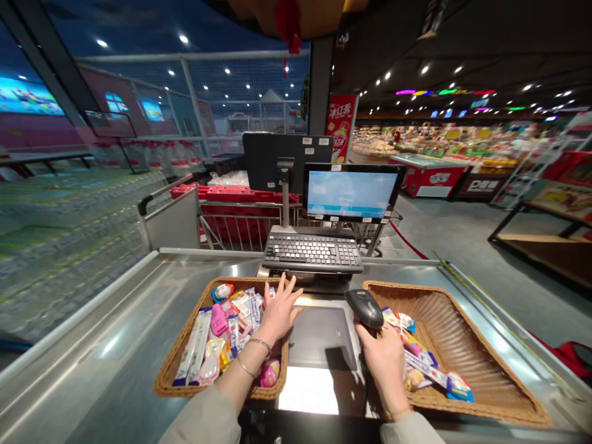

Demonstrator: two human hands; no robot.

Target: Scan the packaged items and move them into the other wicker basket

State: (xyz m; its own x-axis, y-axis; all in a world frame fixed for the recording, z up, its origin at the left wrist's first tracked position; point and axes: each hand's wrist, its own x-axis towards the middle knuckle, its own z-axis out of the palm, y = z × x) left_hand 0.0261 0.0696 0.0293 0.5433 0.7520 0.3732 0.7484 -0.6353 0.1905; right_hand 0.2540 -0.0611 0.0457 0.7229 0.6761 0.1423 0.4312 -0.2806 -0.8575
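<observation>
Clock reference: the flat grey rectangular plate, 12 o'clock at its far side. Space above the plate is open between the hands. At 12 o'clock, the long black keyboard blocks passage. At 10 o'clock, the spread left hand obstructs the brown woven basket. At 2 o'clock, the black handheld scanner in the right hand bars the direct route to the second brown woven basket, whose right half is bare.

On the near side of the left hand, two thin silvery bangles and a pale grey-beige sleeve are being worn, while nearer than the right hand, a slim gold-toned band is being worn beside a matching pale cuff.
</observation>
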